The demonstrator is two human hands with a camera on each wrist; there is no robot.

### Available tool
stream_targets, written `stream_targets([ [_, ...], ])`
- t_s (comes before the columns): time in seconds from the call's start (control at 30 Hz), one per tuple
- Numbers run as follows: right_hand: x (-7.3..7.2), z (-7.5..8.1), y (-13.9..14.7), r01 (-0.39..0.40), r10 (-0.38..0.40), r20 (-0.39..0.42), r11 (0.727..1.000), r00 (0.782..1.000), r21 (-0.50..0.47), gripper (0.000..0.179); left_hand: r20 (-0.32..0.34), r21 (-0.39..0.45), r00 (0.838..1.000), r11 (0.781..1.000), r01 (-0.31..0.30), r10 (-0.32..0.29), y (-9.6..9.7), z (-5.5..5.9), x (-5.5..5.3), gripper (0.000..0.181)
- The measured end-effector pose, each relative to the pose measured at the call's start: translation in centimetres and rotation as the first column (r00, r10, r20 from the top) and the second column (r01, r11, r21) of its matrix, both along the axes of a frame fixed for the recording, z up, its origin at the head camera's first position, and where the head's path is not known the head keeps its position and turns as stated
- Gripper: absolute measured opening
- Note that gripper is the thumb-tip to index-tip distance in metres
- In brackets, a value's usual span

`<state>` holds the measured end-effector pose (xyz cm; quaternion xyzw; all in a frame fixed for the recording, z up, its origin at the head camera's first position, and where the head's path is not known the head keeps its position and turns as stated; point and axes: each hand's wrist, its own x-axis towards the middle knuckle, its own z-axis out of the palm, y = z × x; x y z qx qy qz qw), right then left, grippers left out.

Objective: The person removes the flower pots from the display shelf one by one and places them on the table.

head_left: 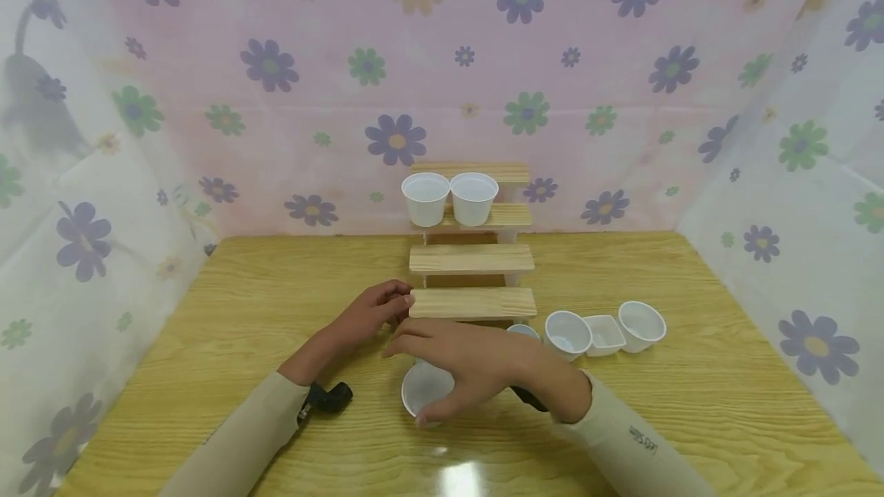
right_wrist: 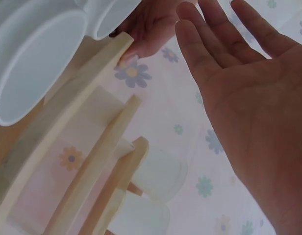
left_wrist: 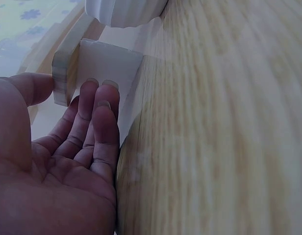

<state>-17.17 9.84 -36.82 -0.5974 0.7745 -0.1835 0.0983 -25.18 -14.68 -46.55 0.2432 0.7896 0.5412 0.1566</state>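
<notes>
A four-step wooden rack [head_left: 472,303] with white side supports [left_wrist: 109,63] stands at the middle of the table. My left hand [head_left: 376,309] holds the left end of its lowest step, the thumb on the plank's edge and the fingers below by the white support. Over a white cup [head_left: 423,388] in front of the rack hovers my right hand [head_left: 476,359], fingers extended and thumb apart near the cup's rim. The right wrist view shows that palm with nothing in it. Two white cups [head_left: 426,199] [head_left: 473,199] stand side by side on the third step up.
Right of the rack, a round white cup [head_left: 568,334], a square white cup [head_left: 605,334] and another round cup [head_left: 641,325] stand in a row. One more cup [head_left: 523,330] is partly hidden behind my right hand. Flowered cloth [head_left: 311,98] surrounds the wooden table [head_left: 691,405].
</notes>
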Motion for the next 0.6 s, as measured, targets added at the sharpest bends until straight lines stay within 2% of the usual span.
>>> stream_targets([
  [0.3, -0.4, 1.5, 1.2, 0.106, -0.102, 0.044, 0.991, 0.994, -0.088, 0.067, -0.019, 0.006, 1.0, 1.0, -0.001, 0.001, 0.2, 0.3, 0.0, 0.034],
  [0.6, -0.7, 2.4, 1.9, 0.192, -0.194, 0.003, 0.963, 0.981, -0.187, 0.057, -0.012, 0.053, 0.999, 0.998, 0.036, -0.035, 0.1, 0.3, 0.1, 0.031],
])
